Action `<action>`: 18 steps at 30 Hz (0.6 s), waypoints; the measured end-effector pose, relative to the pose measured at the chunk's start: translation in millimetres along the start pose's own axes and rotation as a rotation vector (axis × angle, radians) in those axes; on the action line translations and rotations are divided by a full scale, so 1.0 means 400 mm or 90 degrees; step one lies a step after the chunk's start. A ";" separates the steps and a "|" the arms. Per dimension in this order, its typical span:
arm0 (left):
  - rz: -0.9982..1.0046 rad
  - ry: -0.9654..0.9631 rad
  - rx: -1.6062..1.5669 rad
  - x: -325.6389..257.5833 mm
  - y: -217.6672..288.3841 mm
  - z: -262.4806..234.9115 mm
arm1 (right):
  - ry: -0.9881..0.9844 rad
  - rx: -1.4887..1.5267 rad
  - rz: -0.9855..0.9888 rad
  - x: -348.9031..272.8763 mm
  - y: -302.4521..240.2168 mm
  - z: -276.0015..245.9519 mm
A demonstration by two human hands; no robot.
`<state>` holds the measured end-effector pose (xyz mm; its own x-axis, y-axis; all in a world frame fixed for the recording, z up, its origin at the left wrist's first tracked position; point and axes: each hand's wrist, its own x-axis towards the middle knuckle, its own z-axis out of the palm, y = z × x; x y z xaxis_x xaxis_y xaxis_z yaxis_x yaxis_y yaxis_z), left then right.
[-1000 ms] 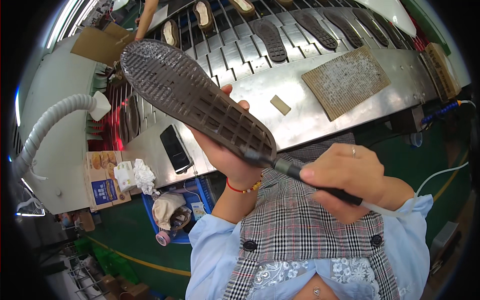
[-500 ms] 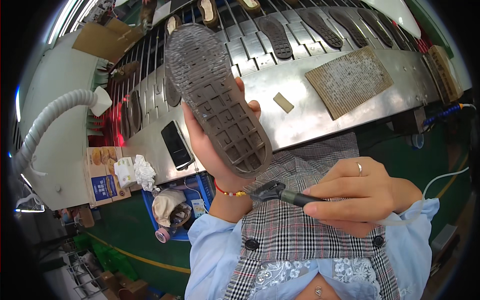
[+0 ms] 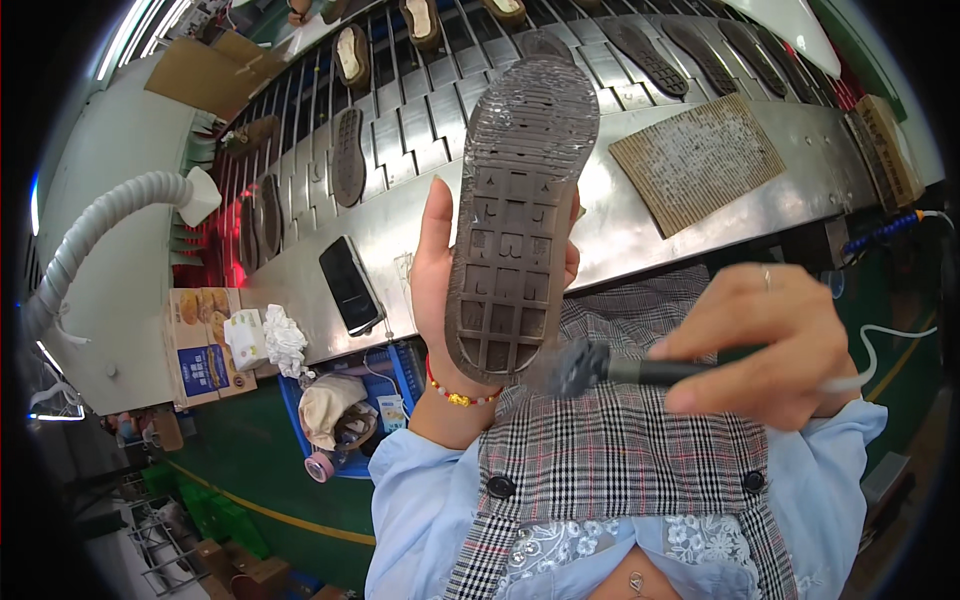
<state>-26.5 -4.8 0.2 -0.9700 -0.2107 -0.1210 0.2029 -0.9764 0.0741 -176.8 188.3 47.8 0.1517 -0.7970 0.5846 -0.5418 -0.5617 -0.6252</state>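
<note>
My left hand (image 3: 432,270) holds a dark brown shoe sole (image 3: 510,235) upright in front of me, gripping it from behind with the thumb along its left edge. The sole's broad upper part looks glossy and wet, while its lower part shows a raised grid. In my right hand (image 3: 765,345), somewhat blurred, is a black-handled brush (image 3: 650,372) with a thin pale tube running from its rear end. Its dark bristles are close to the sole's lower right edge; whether they touch it is blurred.
Other soles (image 3: 348,160) and several shoes (image 3: 420,22) lie on a slatted metal conveyor. A ridged, glue-spotted board (image 3: 695,165) and a phone (image 3: 352,285) rest on the metal ledge. A blue basket (image 3: 405,370) stands at left, below a white flexible duct (image 3: 105,215).
My left hand has moved right and turned the sole more upright. The brush has shifted slightly right along with my right hand. The small tan piece on the ledge is now out of sight.
</note>
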 end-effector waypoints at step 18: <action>-0.160 -0.138 -0.112 -0.053 0.005 -0.055 | 0.005 -0.027 -0.003 -0.007 0.005 -0.096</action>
<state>-2.7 -3.5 -18.8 -0.9945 0.0331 0.0992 -0.0434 -0.9936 -0.1042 -210.0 197.8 64.6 0.1483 -0.7928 0.5912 -0.5760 -0.5552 -0.6000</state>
